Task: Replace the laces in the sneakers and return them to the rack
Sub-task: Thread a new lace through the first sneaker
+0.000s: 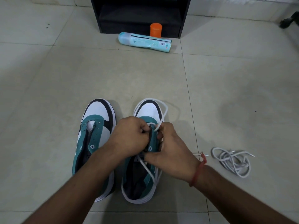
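Note:
Two teal, white and black sneakers stand side by side on the floor, toes pointing away from me. The left sneaker (95,126) has bare eyelets and no lace. Over the right sneaker (148,110) both hands work near the lower eyelets. My left hand (129,135) is curled and grips the eyelet flap. My right hand (169,143) pinches the white lace (163,113), which loops out over the toe and trails back across the shoe's opening. A loose white lace (233,160) lies coiled on the floor to the right.
A black shoe rack (140,15) stands at the far end of the tiled floor. A light-blue spray can (144,42) lies on its side before it, with an orange cap (155,29) upright behind. A dark object (288,21) sits at far right.

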